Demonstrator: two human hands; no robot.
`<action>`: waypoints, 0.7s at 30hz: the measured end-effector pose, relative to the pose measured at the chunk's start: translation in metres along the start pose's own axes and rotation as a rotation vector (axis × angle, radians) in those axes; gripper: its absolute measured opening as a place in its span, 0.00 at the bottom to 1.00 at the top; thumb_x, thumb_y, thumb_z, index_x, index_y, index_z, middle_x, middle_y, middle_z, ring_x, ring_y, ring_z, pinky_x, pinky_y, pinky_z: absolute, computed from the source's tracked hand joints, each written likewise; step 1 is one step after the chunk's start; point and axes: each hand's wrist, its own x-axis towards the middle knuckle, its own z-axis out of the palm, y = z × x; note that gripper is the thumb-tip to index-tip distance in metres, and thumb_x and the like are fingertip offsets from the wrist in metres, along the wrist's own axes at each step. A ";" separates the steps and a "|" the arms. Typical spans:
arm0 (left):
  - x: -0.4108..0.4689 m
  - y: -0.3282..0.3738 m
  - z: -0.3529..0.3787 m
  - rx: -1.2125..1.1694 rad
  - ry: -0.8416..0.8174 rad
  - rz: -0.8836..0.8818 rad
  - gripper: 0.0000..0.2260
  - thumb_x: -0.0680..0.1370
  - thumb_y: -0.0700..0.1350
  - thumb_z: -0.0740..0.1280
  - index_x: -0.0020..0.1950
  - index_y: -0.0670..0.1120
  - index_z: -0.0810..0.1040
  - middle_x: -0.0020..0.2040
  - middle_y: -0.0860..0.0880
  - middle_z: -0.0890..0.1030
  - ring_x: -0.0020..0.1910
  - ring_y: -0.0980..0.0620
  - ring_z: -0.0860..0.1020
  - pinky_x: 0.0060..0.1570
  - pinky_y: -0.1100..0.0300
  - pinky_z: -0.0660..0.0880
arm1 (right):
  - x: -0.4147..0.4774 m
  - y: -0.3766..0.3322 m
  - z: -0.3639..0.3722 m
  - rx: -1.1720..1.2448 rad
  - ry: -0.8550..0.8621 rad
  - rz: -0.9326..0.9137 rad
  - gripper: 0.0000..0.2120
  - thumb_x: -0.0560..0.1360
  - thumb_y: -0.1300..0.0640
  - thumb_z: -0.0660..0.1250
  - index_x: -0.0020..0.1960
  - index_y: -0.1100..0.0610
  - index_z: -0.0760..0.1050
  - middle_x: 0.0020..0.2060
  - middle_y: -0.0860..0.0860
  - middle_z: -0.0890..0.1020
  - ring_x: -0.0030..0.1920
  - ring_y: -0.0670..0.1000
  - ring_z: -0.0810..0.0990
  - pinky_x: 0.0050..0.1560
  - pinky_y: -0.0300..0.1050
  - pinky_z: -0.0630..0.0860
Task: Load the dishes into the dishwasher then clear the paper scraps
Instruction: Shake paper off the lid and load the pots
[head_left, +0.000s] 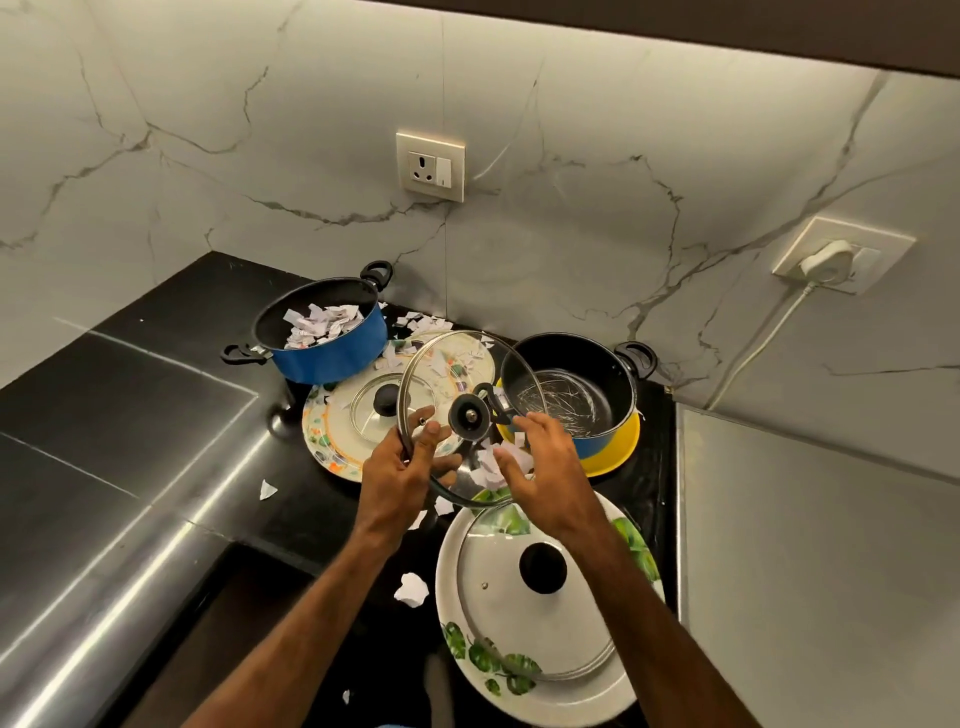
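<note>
My left hand (410, 462) grips the rim of a glass lid (441, 374) and holds it tilted up above the counter, its underside facing me. My right hand (540, 467) reaches to the lid's lower edge, its fingers touching a clump of paper scraps (491, 465) there. A blue pot (332, 343) at the back left holds several scraps. A second blue pot (571, 395), with nothing in it, sits on a yellow plate (618, 447). One glass lid (384, 400) lies on a patterned plate (324, 436), another lid (540, 582) on a leaf-print plate (524, 691).
Loose scraps (413, 590) lie scattered on the black counter (171, 395). A marble wall with a socket (430, 166) stands behind, and a plugged-in socket (831, 260) with a white cable is on the right wall. A grey surface (831, 571) borders the right side.
</note>
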 end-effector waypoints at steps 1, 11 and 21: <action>-0.001 0.000 0.000 0.010 0.003 0.006 0.21 0.82 0.52 0.65 0.73 0.49 0.73 0.62 0.47 0.84 0.49 0.47 0.87 0.52 0.40 0.83 | 0.002 -0.001 -0.004 -0.036 -0.064 0.035 0.29 0.82 0.39 0.63 0.78 0.54 0.68 0.75 0.51 0.68 0.74 0.52 0.66 0.72 0.50 0.69; -0.010 -0.013 -0.005 0.002 0.086 0.006 0.17 0.78 0.59 0.66 0.65 0.56 0.76 0.59 0.49 0.85 0.46 0.46 0.87 0.46 0.37 0.83 | -0.005 -0.039 0.013 -0.133 -0.239 0.096 0.21 0.79 0.46 0.72 0.70 0.51 0.78 0.66 0.51 0.78 0.63 0.51 0.75 0.60 0.46 0.73; -0.010 -0.027 -0.028 -0.048 0.157 0.006 0.21 0.75 0.59 0.67 0.65 0.52 0.78 0.57 0.47 0.86 0.45 0.46 0.87 0.49 0.42 0.83 | 0.009 -0.044 0.036 -0.153 -0.272 0.155 0.09 0.79 0.58 0.73 0.59 0.56 0.83 0.56 0.54 0.84 0.56 0.54 0.81 0.58 0.50 0.81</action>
